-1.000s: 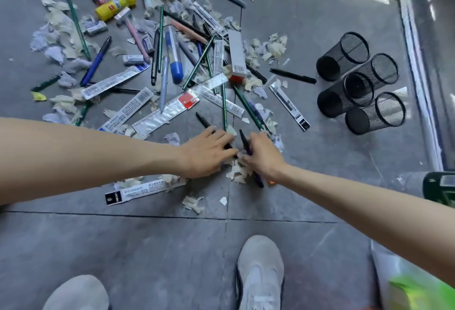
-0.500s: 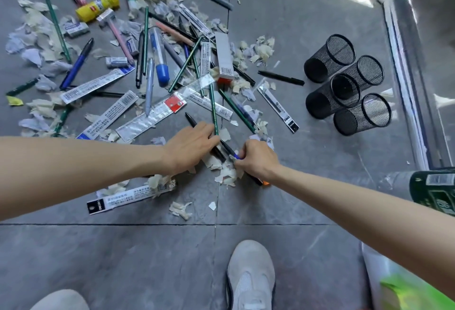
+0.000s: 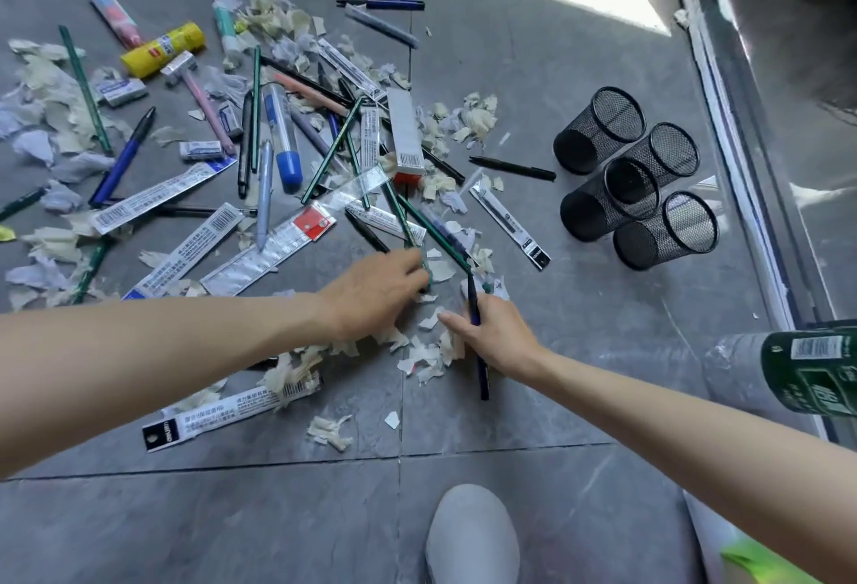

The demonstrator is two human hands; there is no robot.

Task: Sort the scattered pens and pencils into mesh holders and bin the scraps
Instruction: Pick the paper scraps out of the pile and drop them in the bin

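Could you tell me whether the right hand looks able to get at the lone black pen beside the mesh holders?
Probably yes: the slim black pen lies uncovered on bare floor beside the black wire-mesh holders. The right hand grips a dark blue pen, which may hamper pinching.

The left hand (image 3: 371, 293) lies back-up over the near end of a green pencil (image 3: 401, 217), covering the tips of its fingers (image 3: 412, 264); whether they grip it cannot be told. The right hand (image 3: 498, 333) hides the middle of the dark blue pen (image 3: 482, 377) it holds. The right edge cuts off a green bottle (image 3: 811, 365), the bottom edge a grey shoe (image 3: 473, 537). A green shape (image 3: 770, 565) at the bottom right is blurred. Print on the refill packet (image 3: 232, 412) is too small to read.
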